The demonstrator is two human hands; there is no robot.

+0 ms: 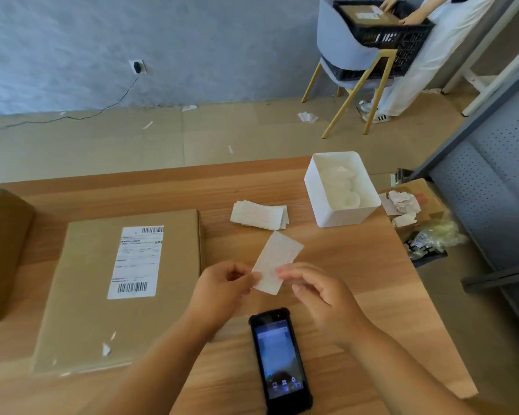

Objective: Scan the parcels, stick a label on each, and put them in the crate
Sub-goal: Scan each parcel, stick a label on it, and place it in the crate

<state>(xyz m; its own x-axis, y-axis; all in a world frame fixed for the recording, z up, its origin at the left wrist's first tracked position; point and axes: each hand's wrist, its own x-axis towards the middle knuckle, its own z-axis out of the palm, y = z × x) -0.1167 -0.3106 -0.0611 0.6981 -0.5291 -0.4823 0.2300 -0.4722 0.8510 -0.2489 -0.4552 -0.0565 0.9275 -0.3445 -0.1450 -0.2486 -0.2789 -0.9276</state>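
A small white label, blank and tilted toward the upper right, sits at frame centre. The left hand pinches its lower left corner, and the right hand pinches its lower right edge.

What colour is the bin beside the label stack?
The bin is plain white; the head view shows it best.
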